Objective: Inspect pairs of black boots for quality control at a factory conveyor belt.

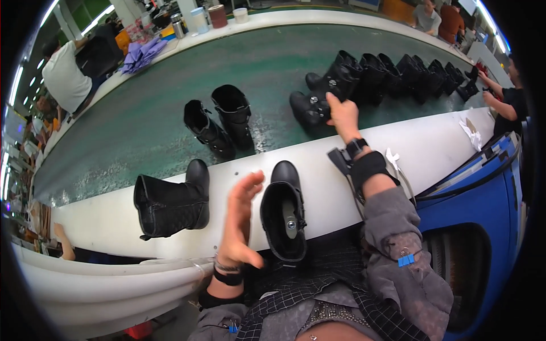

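Observation:
My right hand [343, 116] reaches out over the green belt and is closed on a black ankle-strapped boot [310, 109] with metal buckles, at the near end of a row of boots. Nearer me, my left hand [240, 219] is raised with its fingers stretched and the thumb apart, holding nothing. Just right of it a black boot [283, 219] stands on the white ledge, toe away from me; a pale insole with a round metal spot shows inside. Another black boot [173, 204] lies on its side to the left of my left hand.
Two black boots [232, 116] stand on the green belt [148, 125]. A row of black boots [409, 74] runs to the far right, where a person [506, 96] works. A blue machine [483, 199] stands beside my right arm. Purple cloth [141, 54] lies at the far left.

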The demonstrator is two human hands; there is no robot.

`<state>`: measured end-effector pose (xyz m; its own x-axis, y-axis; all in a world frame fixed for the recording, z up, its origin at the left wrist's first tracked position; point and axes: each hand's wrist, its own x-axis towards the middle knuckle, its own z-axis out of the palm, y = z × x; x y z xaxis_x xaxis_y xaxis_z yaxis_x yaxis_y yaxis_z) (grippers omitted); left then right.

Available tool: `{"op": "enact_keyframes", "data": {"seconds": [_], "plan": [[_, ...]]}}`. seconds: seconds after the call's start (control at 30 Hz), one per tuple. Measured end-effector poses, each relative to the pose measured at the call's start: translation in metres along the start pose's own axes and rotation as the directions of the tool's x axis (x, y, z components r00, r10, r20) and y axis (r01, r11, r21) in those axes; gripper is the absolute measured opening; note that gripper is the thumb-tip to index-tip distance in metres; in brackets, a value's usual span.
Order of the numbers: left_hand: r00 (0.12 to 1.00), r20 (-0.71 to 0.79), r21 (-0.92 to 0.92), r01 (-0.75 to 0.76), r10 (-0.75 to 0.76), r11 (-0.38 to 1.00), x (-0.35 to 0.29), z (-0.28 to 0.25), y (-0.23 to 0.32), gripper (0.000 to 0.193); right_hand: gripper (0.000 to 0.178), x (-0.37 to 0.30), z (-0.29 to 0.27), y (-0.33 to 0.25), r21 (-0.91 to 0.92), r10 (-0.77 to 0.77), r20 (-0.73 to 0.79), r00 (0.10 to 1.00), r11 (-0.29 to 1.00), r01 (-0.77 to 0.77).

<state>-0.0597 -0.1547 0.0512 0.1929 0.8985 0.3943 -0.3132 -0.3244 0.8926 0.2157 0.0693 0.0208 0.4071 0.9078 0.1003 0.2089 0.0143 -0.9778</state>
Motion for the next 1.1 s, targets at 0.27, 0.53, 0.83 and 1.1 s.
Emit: {"op": "enact_keyframes", "data": {"seconds": [0.27, 0.53, 0.83, 1.1], "plan": [[0.95, 0.066, 0.766, -0.245, 0.306, 0.594, -0.036, 0.048, -0.058, 0.08, 0.029, -0.13, -0.086, -0.04, -0.09, -0.23, 0.029, 0.973, 0.969, 0.232], [0.77, -0.607, 0.318, 0.009, 0.197, 0.948, -0.029, 0.019, -0.047, 0.032, 0.052, -0.218, -0.1, -0.035, -0.134, -0.508, 0.2, 0.838, 0.833, 0.537], [0.662, -0.629, 0.453, -0.115, 0.408, 0.884, -0.029, -0.014, -0.028, 0.052, 0.075, -0.251, -0.038, -0.047, -0.081, -0.469, 0.351, 0.81, 0.847, 0.525], [0.614, -0.4, 0.884, 0.06, 0.681, 0.464, -0.071, 0.027, -0.026, 0.086, 0.08, -0.225, -0.034, -0.043, 0.22, -0.208, 0.908, 0.363, 0.976, 0.011]]}}
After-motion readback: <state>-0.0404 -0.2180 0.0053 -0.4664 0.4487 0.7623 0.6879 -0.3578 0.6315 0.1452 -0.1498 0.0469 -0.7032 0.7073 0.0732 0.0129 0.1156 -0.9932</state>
